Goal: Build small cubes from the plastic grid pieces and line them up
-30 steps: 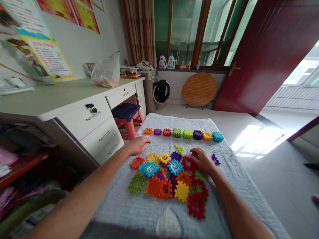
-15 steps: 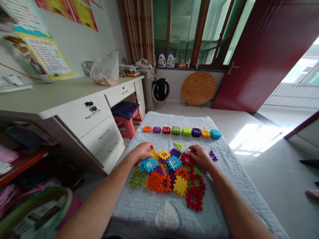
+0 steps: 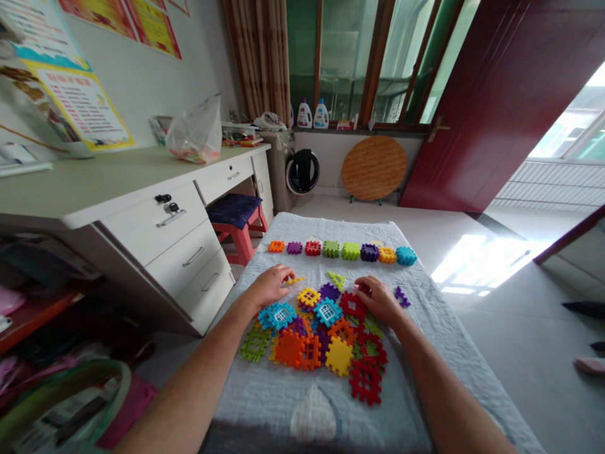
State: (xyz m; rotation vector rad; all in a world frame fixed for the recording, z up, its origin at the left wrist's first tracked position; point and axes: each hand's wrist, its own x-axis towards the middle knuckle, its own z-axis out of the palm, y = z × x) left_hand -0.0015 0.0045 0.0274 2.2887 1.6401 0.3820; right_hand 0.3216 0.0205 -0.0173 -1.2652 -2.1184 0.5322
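Near mid-frame, the left hand [image 3: 273, 285] pinched a yellow piece [image 3: 297, 280] at its fingertips. The right hand [image 3: 378, 297] curled beside a red tile [image 3: 352, 304] (whether it gripped anything, I couldn't tell). Between and below them spread a tile pile [image 3: 289, 347]; above ran a block row [image 3: 331, 249], all on the cloth-covered counter [image 3: 255, 403]. A red door [image 3: 501, 94] filled the upper right.

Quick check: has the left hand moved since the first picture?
Yes: against the resting far-left orange block, the left hand has moved right and nearer the person, now holding a yellow piece.
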